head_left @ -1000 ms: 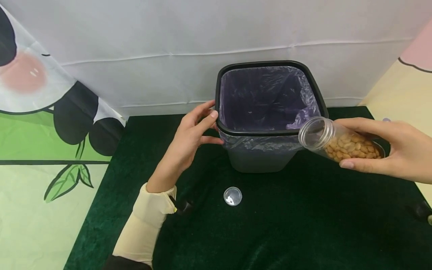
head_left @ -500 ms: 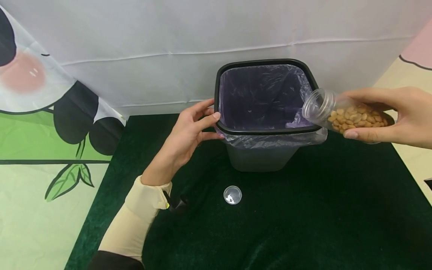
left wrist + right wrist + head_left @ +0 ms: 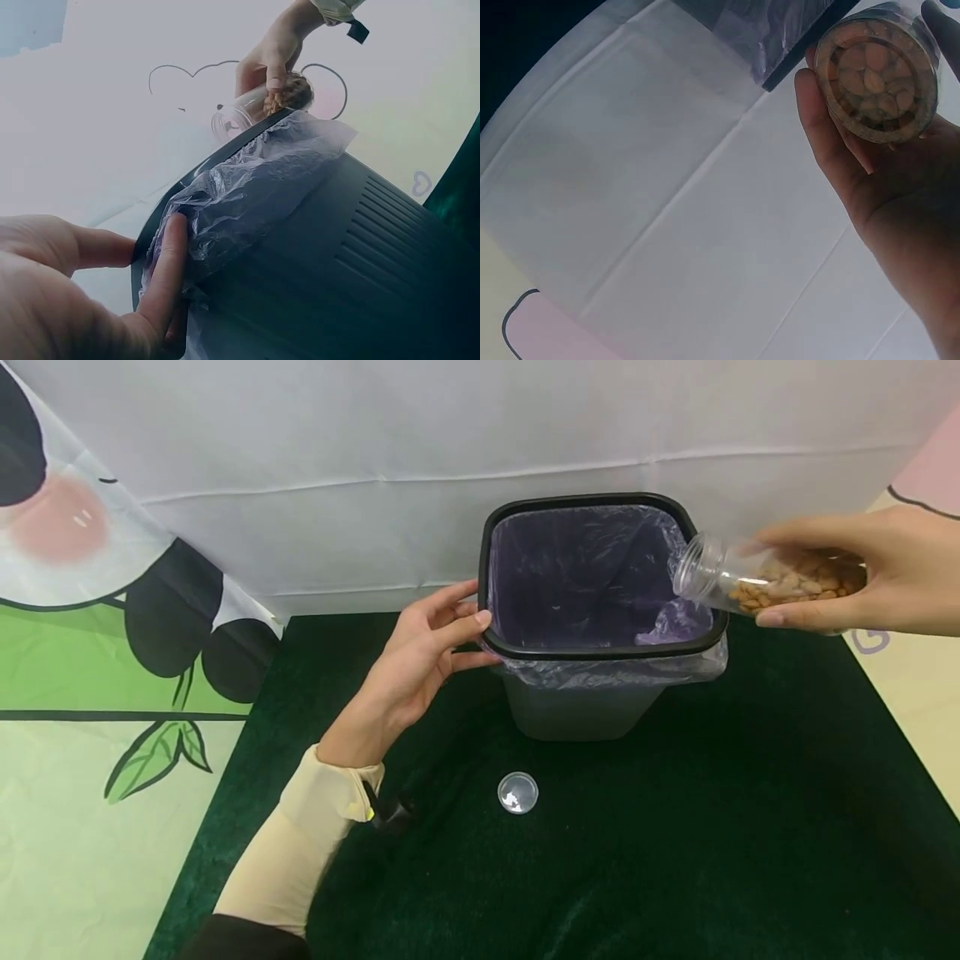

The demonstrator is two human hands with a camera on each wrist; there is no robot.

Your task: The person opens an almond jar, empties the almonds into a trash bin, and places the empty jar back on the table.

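A trash can [image 3: 581, 714] with a black rim and a thin purple liner [image 3: 570, 577] stands upright in the head view. My left hand [image 3: 408, 664] grips its left rim, thumb on the rim and fingers at the side; the left wrist view shows fingers against the liner. At the can's right, my right hand [image 3: 888, 572] holds a clear plastic jar [image 3: 699, 568] lying nearly level. The jar's uncapped mouth points left over the right rim. Tan nuts or beans [image 3: 874, 79] fill its base end, as the right wrist view shows. Whether jar and rim touch, I cannot tell.
A small round clear lid [image 3: 518, 792] lies on the dark green cloth [image 3: 675, 860] in front of the can. Behind stands a white fabric backdrop [image 3: 337, 535], with a cartoon print at left. A small dark object [image 3: 393, 817] is by the left cuff.
My right hand has raised the jar from the can's front right corner to farther back along the right rim, tilting it closer to level. The left hand stays at the rim.
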